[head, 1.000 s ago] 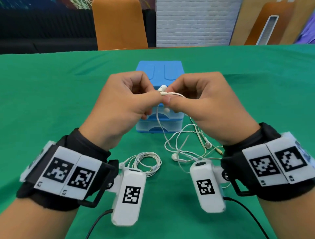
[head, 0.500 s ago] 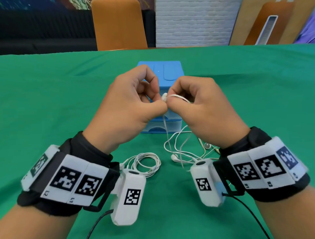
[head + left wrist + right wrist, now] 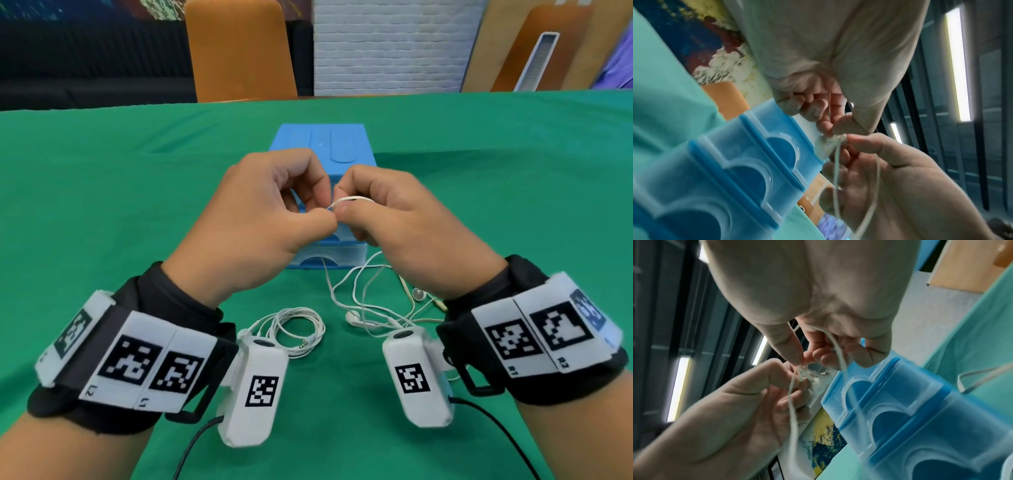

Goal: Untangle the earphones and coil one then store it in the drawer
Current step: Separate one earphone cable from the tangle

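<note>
Both still raised over the blue drawer unit (image 3: 322,147) at 12 o'clock. Left hand (image 3: 260,219) and right hand (image 3: 404,219) pinched the white earphone cable (image 3: 352,199) thumb-to-finger, tips touching, much as 0.5 s earlier; earbud no longer visible at the pinch. Rest of cable hung to a loose tangle (image 3: 373,308) at 5 o'clock. Coiled second earphone (image 3: 298,329) unmoved at 6 o'clock on green cloth (image 3: 102,205).

the left wristband (image 3: 137,370) tags read "l2" and "l1"; the right wristband (image 3: 541,339) tags "r1" and "r2".
</note>
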Available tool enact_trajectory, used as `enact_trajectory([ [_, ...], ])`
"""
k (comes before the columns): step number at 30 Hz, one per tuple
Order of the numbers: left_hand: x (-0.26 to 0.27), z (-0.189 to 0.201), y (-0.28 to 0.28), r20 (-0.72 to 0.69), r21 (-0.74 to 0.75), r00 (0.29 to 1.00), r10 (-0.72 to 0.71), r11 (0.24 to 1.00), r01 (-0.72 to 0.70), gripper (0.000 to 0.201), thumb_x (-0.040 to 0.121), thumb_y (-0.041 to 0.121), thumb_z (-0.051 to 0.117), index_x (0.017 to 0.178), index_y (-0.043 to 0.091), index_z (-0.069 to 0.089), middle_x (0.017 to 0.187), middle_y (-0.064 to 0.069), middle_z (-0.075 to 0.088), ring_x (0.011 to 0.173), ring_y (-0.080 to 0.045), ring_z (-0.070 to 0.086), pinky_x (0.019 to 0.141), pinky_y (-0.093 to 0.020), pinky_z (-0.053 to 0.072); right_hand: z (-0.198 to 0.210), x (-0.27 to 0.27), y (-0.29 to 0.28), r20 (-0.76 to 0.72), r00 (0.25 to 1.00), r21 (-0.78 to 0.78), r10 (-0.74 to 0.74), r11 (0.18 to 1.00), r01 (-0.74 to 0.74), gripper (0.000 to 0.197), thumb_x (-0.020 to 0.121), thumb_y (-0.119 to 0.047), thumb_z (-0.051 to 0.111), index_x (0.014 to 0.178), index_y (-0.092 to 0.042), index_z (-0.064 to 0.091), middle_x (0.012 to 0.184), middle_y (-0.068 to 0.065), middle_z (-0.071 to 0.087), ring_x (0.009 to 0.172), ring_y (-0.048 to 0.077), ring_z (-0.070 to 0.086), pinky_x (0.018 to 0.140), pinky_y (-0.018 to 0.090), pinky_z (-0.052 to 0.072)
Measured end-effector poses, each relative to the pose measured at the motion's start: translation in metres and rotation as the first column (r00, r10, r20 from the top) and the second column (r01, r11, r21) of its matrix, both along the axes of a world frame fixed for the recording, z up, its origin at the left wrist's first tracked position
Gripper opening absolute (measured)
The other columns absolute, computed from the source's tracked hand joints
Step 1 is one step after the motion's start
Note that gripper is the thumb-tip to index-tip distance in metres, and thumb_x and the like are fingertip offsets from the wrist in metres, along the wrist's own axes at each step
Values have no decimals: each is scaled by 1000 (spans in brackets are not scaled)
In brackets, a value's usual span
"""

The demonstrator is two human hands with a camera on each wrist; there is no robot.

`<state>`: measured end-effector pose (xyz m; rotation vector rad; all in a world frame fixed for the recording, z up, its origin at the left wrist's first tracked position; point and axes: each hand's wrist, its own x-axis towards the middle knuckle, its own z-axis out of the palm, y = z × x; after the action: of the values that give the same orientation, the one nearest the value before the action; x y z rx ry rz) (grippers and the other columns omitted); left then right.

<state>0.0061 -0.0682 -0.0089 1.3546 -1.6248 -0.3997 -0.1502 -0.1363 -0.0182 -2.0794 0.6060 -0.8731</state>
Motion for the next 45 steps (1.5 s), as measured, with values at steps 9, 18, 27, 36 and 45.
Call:
enact_trajectory([
  [9, 0, -2, -1, -144, 136, 989, -18, 990, 38, 12, 70, 16, 59, 70, 5, 63, 58, 0, 55, 56, -14, 41, 53, -27, 31, -1, -1, -2, -107, 990, -180, -87, 981, 67, 11, 84, -26, 51, 73, -23, 53, 62, -12, 47, 60, 7, 39, 57, 28, 36],
  [18, -3, -6, -3, -465, 266, 880, -98, 933, 244, 14, 80, 16, 54, 67, 15, 58, 63, -1, 45, 58, -12, 33, 54, -29, 22, -2, -1, -2, -61, 979, -478, -194, 867, 142, 12, 85, -22, 53, 77, -12, 53, 70, -6, 49, 67, 12, 44, 61, 26, 33],
  [27, 6, -7, -1, 71, 109, 988, -138, 986, 130, 18, 89, 25, 57, 78, 11, 57, 62, 11, 46, 58, -7, 35, 53, -24, 30, 3, -7, -3, -95, 993, 99, 74, 993, -64, 31, 80, -28, 51, 73, 2, 49, 56, -10, 34, 56, 10, 28, 53, 31, 24],
  [36, -3, -13, -3, -91, 210, 983, -159, 962, 175, 17, 87, 25, 55, 73, 15, 55, 62, 8, 43, 57, -9, 31, 51, -23, 27, -1, -8, -7, -229, 939, -398, -258, 905, 152, 17, 73, -35, 53, 67, -20, 53, 56, -8, 48, 56, 9, 44, 55, 28, 31],
  [45, 7, -6, -2, 119, 149, 990, -80, 987, 62, 20, 92, 22, 64, 77, 10, 61, 56, 13, 47, 52, -4, 34, 48, -19, 29, -3, -4, -6, 60, 997, 237, 42, 970, -55, 9, 80, -17, 57, 74, -12, 60, 63, 1, 47, 58, 11, 36, 54, 26, 29],
])
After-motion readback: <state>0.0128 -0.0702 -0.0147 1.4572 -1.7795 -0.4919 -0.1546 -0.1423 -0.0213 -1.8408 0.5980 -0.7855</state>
